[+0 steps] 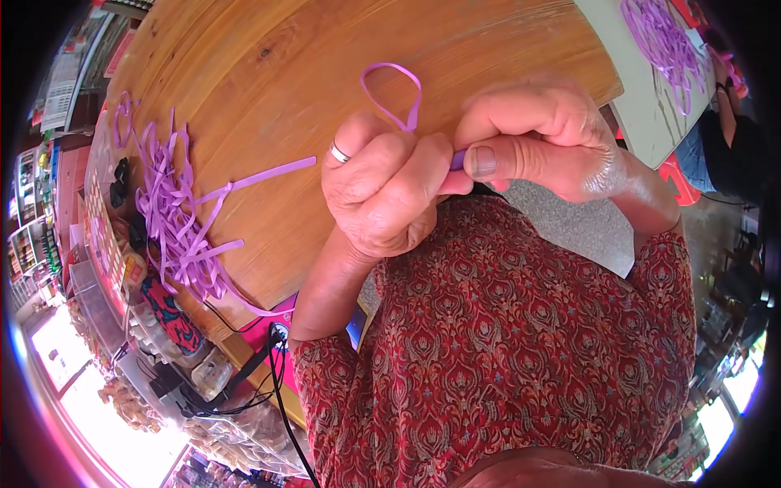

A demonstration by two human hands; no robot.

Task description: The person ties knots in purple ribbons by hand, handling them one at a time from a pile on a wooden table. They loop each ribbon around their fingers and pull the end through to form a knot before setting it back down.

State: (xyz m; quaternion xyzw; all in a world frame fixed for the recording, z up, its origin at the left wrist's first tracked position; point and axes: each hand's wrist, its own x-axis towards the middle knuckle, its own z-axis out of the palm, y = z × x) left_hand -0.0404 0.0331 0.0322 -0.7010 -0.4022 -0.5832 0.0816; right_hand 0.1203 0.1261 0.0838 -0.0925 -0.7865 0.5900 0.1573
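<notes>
My left hand (386, 183), with a silver ring on one finger, is closed around a purple ribbon (393, 67). A loop of that ribbon stands up out of the fist, over the wooden table. Close against it, my right hand (537, 138) pinches a darker purple piece of the ribbon between thumb and curled fingers. The two hands nearly touch, and the part of the ribbon between them is mostly hidden. To the left on the table lies a tangled heap of loose purple ribbons (175, 211), one strip stretching toward my left wrist.
The round-edged wooden table (268, 98) lies beneath my hands. Black cables (281, 358) and a patterned red-and-blue pouch (171, 313) sit at its left edge. On a pale table (643, 106) at the upper right is another purple ribbon bundle (663, 45), with a person beside it.
</notes>
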